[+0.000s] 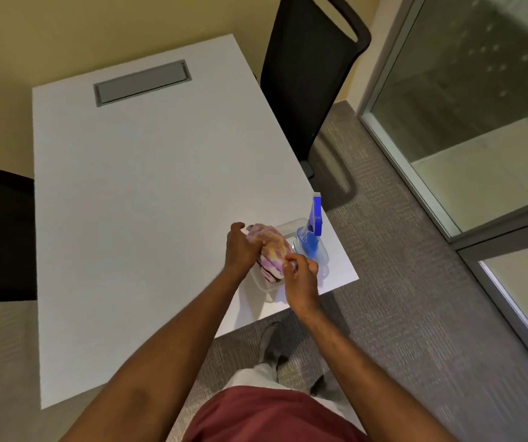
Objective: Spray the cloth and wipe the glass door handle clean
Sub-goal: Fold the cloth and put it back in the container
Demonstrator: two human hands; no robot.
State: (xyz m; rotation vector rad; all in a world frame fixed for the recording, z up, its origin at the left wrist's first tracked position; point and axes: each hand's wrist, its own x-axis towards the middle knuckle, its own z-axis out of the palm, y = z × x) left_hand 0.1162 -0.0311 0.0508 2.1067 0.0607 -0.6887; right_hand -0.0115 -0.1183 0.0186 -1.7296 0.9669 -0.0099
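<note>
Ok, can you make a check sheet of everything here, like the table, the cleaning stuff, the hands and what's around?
Surface: white table, mostly bare, with a closed grey cable hatch at the far end.
Job's things: pink and yellow cloth held over a clear plastic tub; blue spray bottle standing beside the cloth, at the table's corner.
Clutter: nothing seen.
Hands: left hand and right hand both grip the cloth.
Cables: nothing seen.
Surroundings: black chair beyond the table, glass wall to the right, grey carpet. The door handle is not in view.
</note>
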